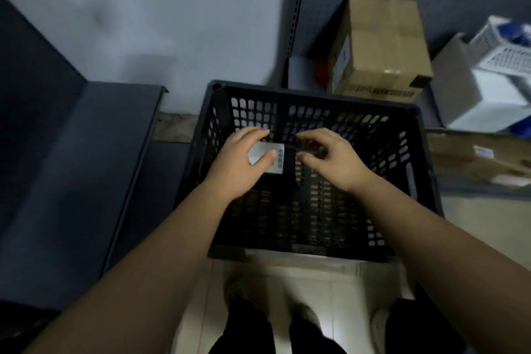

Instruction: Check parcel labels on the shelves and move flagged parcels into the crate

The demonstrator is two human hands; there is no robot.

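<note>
1. Parcel (263, 152) location: small, pale and flat. It is held over the open top of the black crate (316, 95), inside the rim and toward the far-left part. As far as can be told, it is above the crate bottom, not resting on it.
2. Left hand (238, 161): grasping the parcel, with the fingers hooked over its far edge and the thumb pressed on the upturned face.
3. Right hand (336, 158): just beside the parcel's right end, fingers curled toward the thumb over a dark patch. Cannot tell whether it pinches a dark part of the parcel, something else, or nothing.
4. Progress, judged: one parcel, presumably flagged, has reached the crate but is not yet let go. No other parcel shows on the perforated bottom, so this is probably an early one, possibly the first.
5. Left to do: set this one down, free the hands and check more labels. On the shelf at right sit a cardboard box (382, 46), white boxes (494, 100) and flat brown parcels (474, 158). Their labels are too blurred to read, so the number flagged is unknown.
6. Orientation: the long axis runs roughly left to right, about parallel to the crate's far wall and slightly tilted. The broad face is up. A printed label strip sits at the right end, toward the right hand; its print is unreadable.
</note>
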